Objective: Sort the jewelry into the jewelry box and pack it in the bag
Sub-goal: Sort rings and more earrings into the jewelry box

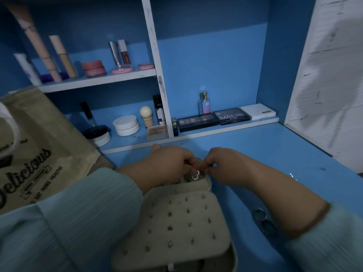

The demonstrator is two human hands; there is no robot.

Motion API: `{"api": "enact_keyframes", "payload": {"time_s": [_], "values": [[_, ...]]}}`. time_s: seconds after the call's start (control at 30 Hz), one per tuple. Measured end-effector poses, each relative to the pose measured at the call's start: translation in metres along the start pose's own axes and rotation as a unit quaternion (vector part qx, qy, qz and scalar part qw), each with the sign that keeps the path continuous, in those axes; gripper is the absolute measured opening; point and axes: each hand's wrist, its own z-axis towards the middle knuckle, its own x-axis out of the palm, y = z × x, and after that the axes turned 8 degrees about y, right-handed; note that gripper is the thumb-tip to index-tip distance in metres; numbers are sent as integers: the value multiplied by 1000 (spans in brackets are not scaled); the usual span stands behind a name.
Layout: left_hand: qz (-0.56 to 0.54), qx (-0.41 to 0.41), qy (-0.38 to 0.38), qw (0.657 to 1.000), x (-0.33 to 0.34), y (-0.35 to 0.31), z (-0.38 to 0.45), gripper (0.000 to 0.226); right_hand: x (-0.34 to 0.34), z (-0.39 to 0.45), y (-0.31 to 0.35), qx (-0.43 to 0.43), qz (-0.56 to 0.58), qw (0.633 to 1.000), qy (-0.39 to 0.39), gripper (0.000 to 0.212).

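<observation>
While the sorting step is in hand, one small sparkling piece point(195, 175), a ring or a cluster earring by the look of it, hangs over the far compartment of the jewelry box point(176, 222), pinched between both sets of fingertips.

Item, jewelry box: beige, open, at 6 o'clock on the blue tabletop point(255, 154); near half is a panel studded with earring posts, far half a tray, mostly hidden under the hands.

Item, left hand point(172, 163): fingers curled tight, tips meeting on the piece at its 9 o'clock side.

Item, right hand point(222, 163): fingers likewise curled, pinching the piece from 3 o'clock. Which hand bears the load I cannot tell.

Item, two rings point(264, 220): lying loose on the table at 3 o'clock of the box, partly under the right forearm, unsorted.

Item, bag point(43, 154): tan canvas, printed lettering, at 9 o'clock, touching nothing of the box.

Judgement: early to middle of the sort. The next move likely calls for a fine seating of the piece into its slot, then a reach for the rings.
</observation>
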Motion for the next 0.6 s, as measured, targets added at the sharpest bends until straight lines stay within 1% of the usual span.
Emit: {"api": "enact_keyframes", "payload": {"time_s": [0.1, 0.23, 0.43, 0.6], "values": [[30, -25, -9, 999, 3, -3, 0, 18, 2, 0, -3, -14, 13, 1000, -19, 29], [28, -49, -15, 998, 3, -5, 0, 17, 5, 0, -8, -23, 18, 999, -45, 24], [4, -52, 22, 998, 1, -7, -3, 8, 7, -1, -10, -22, 18, 997, -68, 24], [-1, -60, 44, 997, 2, -8, -5, 19, 11, -1, -11, 0, 25, 996, -87, 24]]}}
